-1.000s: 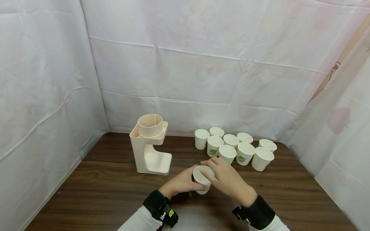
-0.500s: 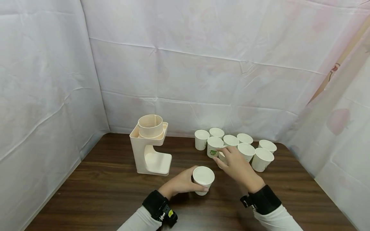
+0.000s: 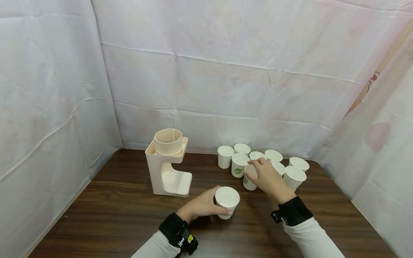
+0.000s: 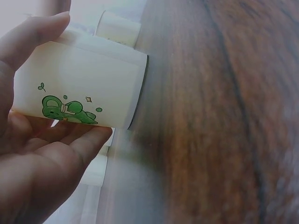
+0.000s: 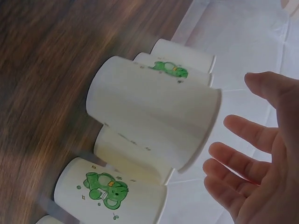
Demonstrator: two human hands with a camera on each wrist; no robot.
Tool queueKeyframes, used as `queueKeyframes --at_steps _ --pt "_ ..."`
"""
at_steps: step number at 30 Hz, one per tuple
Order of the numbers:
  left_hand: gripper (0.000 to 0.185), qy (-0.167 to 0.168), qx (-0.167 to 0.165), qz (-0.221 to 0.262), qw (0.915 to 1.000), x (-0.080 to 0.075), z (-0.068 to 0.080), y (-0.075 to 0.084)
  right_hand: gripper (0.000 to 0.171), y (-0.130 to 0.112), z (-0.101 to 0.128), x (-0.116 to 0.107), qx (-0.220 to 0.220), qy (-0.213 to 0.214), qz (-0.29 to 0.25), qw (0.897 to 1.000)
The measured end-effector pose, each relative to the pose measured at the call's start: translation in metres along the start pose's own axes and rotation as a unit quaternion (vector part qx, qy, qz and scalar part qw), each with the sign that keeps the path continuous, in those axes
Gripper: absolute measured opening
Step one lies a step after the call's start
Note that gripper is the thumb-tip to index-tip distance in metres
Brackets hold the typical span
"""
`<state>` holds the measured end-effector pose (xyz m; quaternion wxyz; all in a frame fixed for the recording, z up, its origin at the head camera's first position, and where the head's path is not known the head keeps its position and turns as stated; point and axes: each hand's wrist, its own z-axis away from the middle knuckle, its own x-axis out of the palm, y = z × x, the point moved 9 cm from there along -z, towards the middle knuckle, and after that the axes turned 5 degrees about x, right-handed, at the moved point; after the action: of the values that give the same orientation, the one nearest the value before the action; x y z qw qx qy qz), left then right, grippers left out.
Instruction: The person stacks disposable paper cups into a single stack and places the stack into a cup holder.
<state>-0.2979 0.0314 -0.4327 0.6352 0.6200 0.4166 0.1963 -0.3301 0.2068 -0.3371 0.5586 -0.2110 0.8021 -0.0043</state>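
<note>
My left hand point(image 3: 204, 206) grips a white paper cup point(image 3: 227, 199) by its side, thumb in front and fingers behind. In the left wrist view, a green bear print shows on that cup's wall, and its base stands at or just above the wooden table. My right hand point(image 3: 268, 179) hovers at the rim of another paper cup point(image 3: 250, 179), the nearest of a group. Seen from the right wrist, the spread fingers point(image 5: 250, 133) stand apart from this cup's rim, with nothing between them. The hand hides part of the cups behind it in the head view.
Several more upright paper cups point(image 3: 240, 165) stand close together at the back right of the table point(image 3: 129, 215). A cream cup dispenser point(image 3: 155, 175) with a round tube point(image 3: 168, 147) on top stands left of the middle. White cloth point(image 3: 206, 71) hangs behind and at both sides.
From over the held cup, my right hand has moved away to the right and back, to the nearest cup of the group. My left hand stays put with its cup.
</note>
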Motion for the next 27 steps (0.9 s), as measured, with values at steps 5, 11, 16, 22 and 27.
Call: queueKeyframes --at_steps 5,11,16,22,27 --pt "0.068 -0.005 -0.001 -0.001 1.0000 0.000 0.000 0.000 0.042 0.008 -0.006 0.006 0.008 -0.013 0.008 1.000" --pt "0.068 -0.008 -0.002 -0.001 1.0000 0.001 0.001 0.001 0.045 0.016 -0.008 0.013 0.020 -0.032 -0.001 0.999" --pt "0.067 -0.007 -0.001 0.000 1.0000 0.001 0.001 0.001 0.046 0.017 -0.009 0.015 0.019 -0.033 -0.002 0.999" --pt "0.066 -0.007 -0.002 0.000 1.0000 0.000 0.002 0.002 0.046 0.016 -0.009 0.015 0.020 -0.043 0.004 0.999" --pt "0.066 -0.008 -0.002 0.003 1.0000 0.000 0.002 0.002 0.046 0.016 -0.009 0.016 0.023 -0.049 0.003 0.999"
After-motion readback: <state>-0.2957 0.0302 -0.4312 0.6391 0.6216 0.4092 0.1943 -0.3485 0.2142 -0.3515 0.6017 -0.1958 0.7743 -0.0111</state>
